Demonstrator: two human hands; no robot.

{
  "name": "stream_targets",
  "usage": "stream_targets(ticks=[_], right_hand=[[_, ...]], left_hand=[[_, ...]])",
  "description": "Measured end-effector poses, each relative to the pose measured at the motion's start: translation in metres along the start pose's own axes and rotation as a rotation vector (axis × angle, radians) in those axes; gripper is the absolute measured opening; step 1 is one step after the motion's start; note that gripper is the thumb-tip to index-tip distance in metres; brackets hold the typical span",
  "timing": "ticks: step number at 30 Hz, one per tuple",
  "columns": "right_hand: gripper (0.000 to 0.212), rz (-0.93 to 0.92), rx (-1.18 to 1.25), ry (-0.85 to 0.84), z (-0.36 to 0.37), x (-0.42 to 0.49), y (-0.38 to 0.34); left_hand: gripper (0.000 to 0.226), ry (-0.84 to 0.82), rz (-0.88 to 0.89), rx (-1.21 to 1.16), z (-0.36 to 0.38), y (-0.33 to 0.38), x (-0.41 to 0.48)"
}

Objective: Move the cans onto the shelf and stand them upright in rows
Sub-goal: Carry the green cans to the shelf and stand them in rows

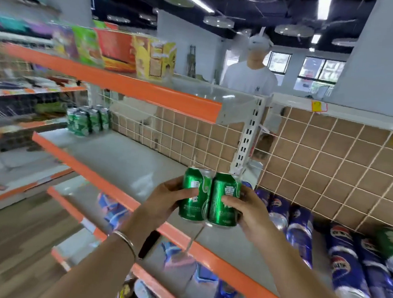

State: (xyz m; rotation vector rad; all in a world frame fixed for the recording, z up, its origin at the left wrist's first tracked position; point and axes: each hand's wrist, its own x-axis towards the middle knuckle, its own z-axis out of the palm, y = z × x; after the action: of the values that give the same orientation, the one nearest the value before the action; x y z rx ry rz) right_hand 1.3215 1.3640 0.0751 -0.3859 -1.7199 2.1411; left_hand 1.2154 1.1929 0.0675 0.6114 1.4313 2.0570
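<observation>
Transfer step: the cluster of green aluminium cans (209,200) is held upright above the grey metal shelf with orange lip (124,159), not yet set down. My left hand (165,199) and right hand (248,210) clamp its sides, fingers curled. Next, likely: lower it level beside the standing green cans (87,121).

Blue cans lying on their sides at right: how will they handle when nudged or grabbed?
The blue cans lie on their round sides, so they'd probably roll if nudged. Glossy metal skin looks slippery; a wrap-around grip seems safer. Packed side by side, neighbours may shift when one lifts out.
</observation>
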Motion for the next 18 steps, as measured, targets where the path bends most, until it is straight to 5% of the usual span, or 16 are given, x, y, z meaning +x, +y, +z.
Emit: stream_targets(ticks=[4, 8, 18], right_hand=[[0.054, 0.03, 0.067, -0.129, 0.045, 0.007, 0.006], [0.034, 0.017, 0.035, -0.242, 0.094, 0.018, 0.01], [0.033, 0.109, 0.03, -0.364, 0.252, 0.06, 0.046]], left_hand=[[0.037, 0.041, 0.07, -0.031, -0.044, 0.015, -0.021], [0.034, 0.132, 0.117, -0.027, -0.085, 0.031, -0.036], [0.042, 0.315, 0.123, -0.036, -0.237, 0.081, -0.061]])
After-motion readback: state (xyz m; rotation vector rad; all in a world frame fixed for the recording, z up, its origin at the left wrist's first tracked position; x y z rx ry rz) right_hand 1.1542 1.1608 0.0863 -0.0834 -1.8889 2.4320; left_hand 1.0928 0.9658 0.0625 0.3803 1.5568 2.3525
